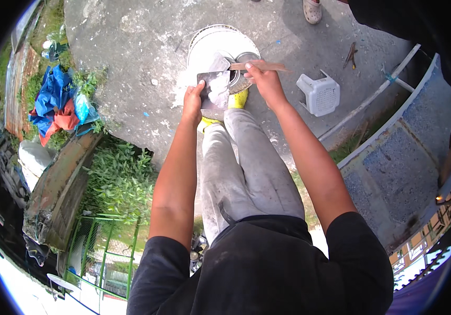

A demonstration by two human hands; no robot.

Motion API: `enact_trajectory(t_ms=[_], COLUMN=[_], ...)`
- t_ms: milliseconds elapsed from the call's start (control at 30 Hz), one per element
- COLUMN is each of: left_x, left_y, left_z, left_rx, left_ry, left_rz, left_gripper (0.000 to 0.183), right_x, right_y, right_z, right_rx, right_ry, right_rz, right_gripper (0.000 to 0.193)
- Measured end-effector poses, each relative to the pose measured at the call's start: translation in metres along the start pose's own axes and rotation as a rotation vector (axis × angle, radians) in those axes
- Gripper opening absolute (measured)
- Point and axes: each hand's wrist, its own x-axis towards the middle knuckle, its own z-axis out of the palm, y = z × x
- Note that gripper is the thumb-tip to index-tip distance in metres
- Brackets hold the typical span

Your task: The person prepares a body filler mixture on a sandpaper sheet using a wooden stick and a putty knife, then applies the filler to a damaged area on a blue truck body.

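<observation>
My left hand (192,102) grips the left edge of a dark rectangular plate (208,102), its thumb on top. Thick white paste (219,90) lies on the plate's right half. In my right hand (266,82) is a scraper with a long flat wooden handle (273,67), held between thumb and fingers. Its pale grey blade (219,63) is just beyond the plate's far edge; whether they touch I cannot tell. Below and beyond my hands are a round white surface with a raised rim (204,39) and a round metal can (247,56), partly hidden by the handle.
A white plastic stool (321,94) lies tipped over at right, near a pale pole (367,116). Blue and orange sheeting (54,100) is heaped at left by green plants (117,173). Another person's shoe (312,11) stands at the top. My yellow footwear (238,98) is on concrete.
</observation>
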Motion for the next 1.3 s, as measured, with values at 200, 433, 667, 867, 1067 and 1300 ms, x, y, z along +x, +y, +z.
enact_trajectory(t_ms=[200, 433, 667, 867, 1067, 1300], left_x=[0.003, 0.001, -0.007, 0.005, 0.004, -0.013], left_y=[0.002, 0.008, 0.019, 0.009, 0.004, 0.015], left_z=[-0.006, -0.003, 0.011, -0.004, -0.015, -0.002], left_rx=[-0.067, 0.005, 0.082, 0.042, -0.067, -0.118], left_ry=[-0.002, 0.034, -0.006, -0.005, -0.030, -0.121], left_rz=[-0.029, -0.054, -0.120, -0.085, -0.055, -0.090], left_gripper=[0.025, 0.023, 0.027, 0.026, 0.038, 0.037], right_x=[-0.005, -0.009, -0.019, -0.016, -0.024, -0.066], right_y=[-0.009, -0.003, 0.034, 0.043, 0.055, 0.111], right_z=[0.011, 0.003, -0.016, -0.014, -0.007, 0.025], right_rx=[0.077, 0.032, -0.092, -0.016, -0.006, 0.338], right_ry=[0.004, -0.059, -0.048, -0.068, -0.108, -0.222], right_rz=[-0.016, 0.037, -0.012, 0.069, 0.287, 0.706], right_gripper=[0.019, 0.026, 0.043, 0.039, 0.039, 0.043])
